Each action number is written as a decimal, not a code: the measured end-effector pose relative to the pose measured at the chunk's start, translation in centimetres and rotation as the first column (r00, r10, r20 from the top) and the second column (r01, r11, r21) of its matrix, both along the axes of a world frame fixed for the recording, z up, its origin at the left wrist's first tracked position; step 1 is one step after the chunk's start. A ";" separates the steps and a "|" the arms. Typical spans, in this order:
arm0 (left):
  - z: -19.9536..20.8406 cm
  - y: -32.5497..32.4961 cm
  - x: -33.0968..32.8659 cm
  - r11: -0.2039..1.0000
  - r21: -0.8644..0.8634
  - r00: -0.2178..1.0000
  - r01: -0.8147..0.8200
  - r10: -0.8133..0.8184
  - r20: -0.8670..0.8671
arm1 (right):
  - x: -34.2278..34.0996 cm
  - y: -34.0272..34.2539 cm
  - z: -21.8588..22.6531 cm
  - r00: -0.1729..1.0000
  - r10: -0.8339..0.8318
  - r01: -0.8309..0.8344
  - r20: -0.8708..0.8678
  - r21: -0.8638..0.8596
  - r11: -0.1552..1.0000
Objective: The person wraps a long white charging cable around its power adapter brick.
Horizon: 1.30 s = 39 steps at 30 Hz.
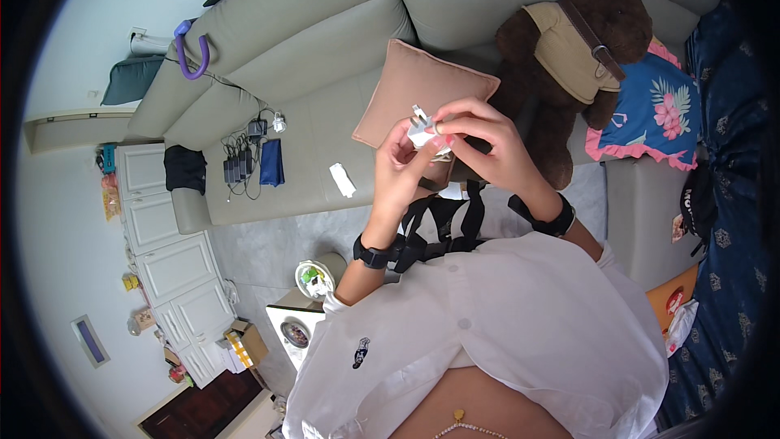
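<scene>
Both hands are raised in front of me, close together around a white charger plug [419, 133]. My left hand [397, 164] grips its body between thumb and fingers. The fingertips of my right hand [490, 140] pinch at its upper right side, where a small white end piece sticks up. What looks like a bit of white cable shows under the fingers, but most of it is hidden. A pink cushion [406, 81] lies on the sofa just behind my hands. Each wrist wears a black strap.
On the grey sofa [325, 114] are a white strip [342, 180], a blue pouch [271, 162], several black adapters with cords [237, 166] and a brown teddy bear [520, 57]. A bin [314, 278] and a side table [280, 317] stand at lower left.
</scene>
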<state>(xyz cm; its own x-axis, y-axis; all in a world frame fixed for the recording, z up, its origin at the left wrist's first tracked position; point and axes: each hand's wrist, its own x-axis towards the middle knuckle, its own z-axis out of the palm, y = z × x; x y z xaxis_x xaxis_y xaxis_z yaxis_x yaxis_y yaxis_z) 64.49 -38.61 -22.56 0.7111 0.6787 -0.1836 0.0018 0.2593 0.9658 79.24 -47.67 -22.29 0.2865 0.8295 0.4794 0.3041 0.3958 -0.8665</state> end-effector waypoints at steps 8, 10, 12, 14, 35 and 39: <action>0.8 -0.6 0.3 0.983 0.180 0.998 -0.037 0.046 -0.047 | -0.3 -0.1 0.5 0.970 -0.180 0.171 0.165 0.064 0.983; 0.9 -0.6 0.3 0.976 0.214 0.997 -0.027 0.042 -0.064 | 0.1 -0.4 1.0 0.969 -0.169 0.168 0.178 0.019 0.986; 1.0 -0.8 0.4 0.952 0.306 0.997 -0.023 0.046 -0.068 | 0.5 -0.6 1.2 0.968 -0.159 0.167 0.192 -0.025 0.986; 1.7 -0.9 0.2 0.953 0.301 0.996 0.009 0.017 -0.083 | 0.9 -0.7 1.1 0.962 -0.142 0.146 0.233 -0.002 0.989; 3.2 -0.8 0.4 0.875 0.465 0.977 0.132 -0.034 -0.212 | 1.8 -0.5 2.3 0.995 0.090 -0.098 -0.041 -0.298 0.950; 2.7 -0.2 0.3 0.905 0.419 0.990 0.073 -0.014 -0.141 | 0.7 -0.1 1.7 0.996 0.020 -0.038 -0.086 -0.215 0.976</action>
